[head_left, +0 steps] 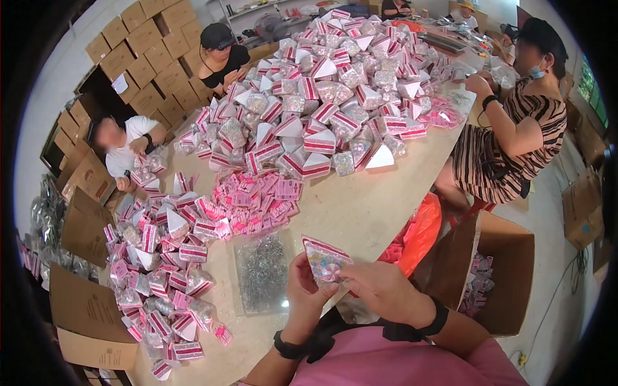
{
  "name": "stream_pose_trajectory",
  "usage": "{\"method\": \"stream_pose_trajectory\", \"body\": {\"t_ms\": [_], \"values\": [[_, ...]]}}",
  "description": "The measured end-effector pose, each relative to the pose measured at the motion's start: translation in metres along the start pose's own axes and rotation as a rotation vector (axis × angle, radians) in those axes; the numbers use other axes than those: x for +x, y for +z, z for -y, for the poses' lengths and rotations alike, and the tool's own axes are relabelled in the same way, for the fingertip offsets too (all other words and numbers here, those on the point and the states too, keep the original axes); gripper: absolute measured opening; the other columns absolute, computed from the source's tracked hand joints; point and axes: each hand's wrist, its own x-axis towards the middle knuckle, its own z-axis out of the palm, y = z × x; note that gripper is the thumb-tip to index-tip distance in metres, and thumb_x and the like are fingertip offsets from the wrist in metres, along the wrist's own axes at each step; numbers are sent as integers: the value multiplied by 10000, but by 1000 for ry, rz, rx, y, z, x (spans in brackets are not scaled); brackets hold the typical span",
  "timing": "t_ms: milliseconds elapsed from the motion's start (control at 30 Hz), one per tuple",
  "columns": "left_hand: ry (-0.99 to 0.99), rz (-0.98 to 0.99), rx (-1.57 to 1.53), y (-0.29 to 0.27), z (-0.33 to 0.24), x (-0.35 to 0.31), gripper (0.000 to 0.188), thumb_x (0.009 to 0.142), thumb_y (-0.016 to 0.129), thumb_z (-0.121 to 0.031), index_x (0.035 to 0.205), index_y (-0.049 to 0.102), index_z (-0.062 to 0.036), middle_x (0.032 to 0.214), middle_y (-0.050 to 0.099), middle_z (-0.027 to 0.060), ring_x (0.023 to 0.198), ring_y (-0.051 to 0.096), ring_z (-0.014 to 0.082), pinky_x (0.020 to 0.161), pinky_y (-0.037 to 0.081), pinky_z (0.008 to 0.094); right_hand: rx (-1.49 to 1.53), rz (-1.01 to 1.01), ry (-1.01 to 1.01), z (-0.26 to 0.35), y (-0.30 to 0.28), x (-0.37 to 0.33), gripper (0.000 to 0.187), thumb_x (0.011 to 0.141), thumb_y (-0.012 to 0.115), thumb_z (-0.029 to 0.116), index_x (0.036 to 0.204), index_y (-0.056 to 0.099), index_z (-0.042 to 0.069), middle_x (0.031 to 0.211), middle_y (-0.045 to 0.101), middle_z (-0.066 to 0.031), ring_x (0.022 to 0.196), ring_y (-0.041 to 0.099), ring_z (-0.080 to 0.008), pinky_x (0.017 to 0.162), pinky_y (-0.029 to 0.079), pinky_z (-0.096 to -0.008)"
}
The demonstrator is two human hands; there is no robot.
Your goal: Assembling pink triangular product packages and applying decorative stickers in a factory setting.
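In front of my chest I hold a small clear packet (329, 265) with a pink-and-white card top and colourful bits inside. My left hand (306, 297) is closed on its left side, thumb toward the front. At the lower right of the packet, the fingers of my right hand (385, 291) pinch its edge. Just left of my hands lies a shallow clear tray (239, 283) of small silvery metal pieces, perhaps pins. Beyond that tray is a pile of pink printed cards (257, 201). Similar packets (170, 273) are heaped at the left.
A large mound of packets (322, 109) covers the far part of the table (360, 199). At right stand an orange plastic bag (421, 235) and an open carton (505, 276) with packets inside. Co-workers sit around the table, one in a striped dress (515, 138). Cartons (145, 55) are stacked behind.
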Motion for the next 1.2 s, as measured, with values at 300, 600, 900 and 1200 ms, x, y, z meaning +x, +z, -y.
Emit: {"method": "stream_pose_trajectory", "body": {"t_ms": [300,600,900,1200], "values": [[28,-73,15,1,-3,-5,779,709,803,-120,1301,312,3,1235,458,112,1149,477,200,1003,384,338,-144,25,-77,7,2,5,182,776,539,70,946,540,6,737,556,-122,709,567,-307,589,456,-402],[97,-96,93,5,-4,-7,784,704,813,-137,1295,317,-2,1217,458,102,1122,484,196,983,392,333,-195,35,-65,10,2,4,136,779,545,93,893,536,20,714,552,-118,677,573,-303,567,456,-407],[112,-96,169,6,-3,-9,792,710,801,-93,1312,294,-3,1228,437,109,1126,475,195,972,407,335,-180,11,-58,4,4,2,76,812,564,75,856,571,14,693,532,-139,613,563,-321,523,432,-398],[221,-153,562,3,-2,-12,783,713,782,-91,1313,290,16,1211,405,127,1106,469,201,958,406,337,-303,22,-52,2,8,2,81,771,567,79,826,544,24,673,512,-124,581,560,-306,496,434,-385]]}}
